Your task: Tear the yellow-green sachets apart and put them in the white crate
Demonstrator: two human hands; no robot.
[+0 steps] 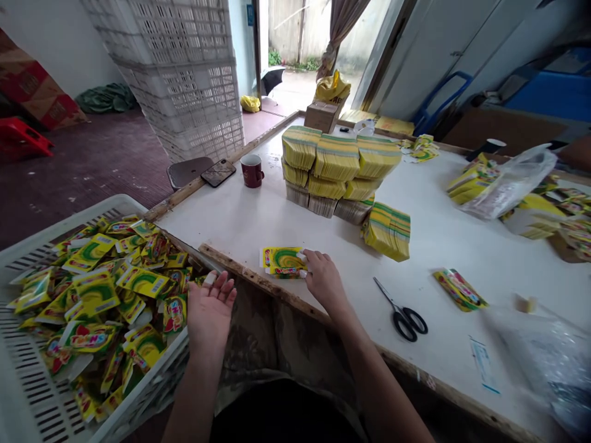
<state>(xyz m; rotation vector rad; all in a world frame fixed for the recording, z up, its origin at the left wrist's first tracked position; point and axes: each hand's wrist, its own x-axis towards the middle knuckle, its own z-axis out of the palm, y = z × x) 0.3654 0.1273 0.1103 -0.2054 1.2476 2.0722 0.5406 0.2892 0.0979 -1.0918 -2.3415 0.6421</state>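
Observation:
Palm up, my left hand hangs between the basket's rim and the table edge. Its fingers are apart and loosely bent, with nothing in them; a white wrap covers one fingertip. My right hand is closed on the right end of a small yellow-and-green printed carton lying at the table's near edge. White wraps also show on its fingertips. To my left, a white plastic basket is heaped with filled yellow cartons. Beyond my right hand stand stacked bundles of flat yellow cartons, with one bundle apart.
Black-handled scissors and a colourful packet lie right on the white table. A maroon mug and a phone stand far left. Clear plastic bags lie right. White crates rise behind; wooden strips edge the table.

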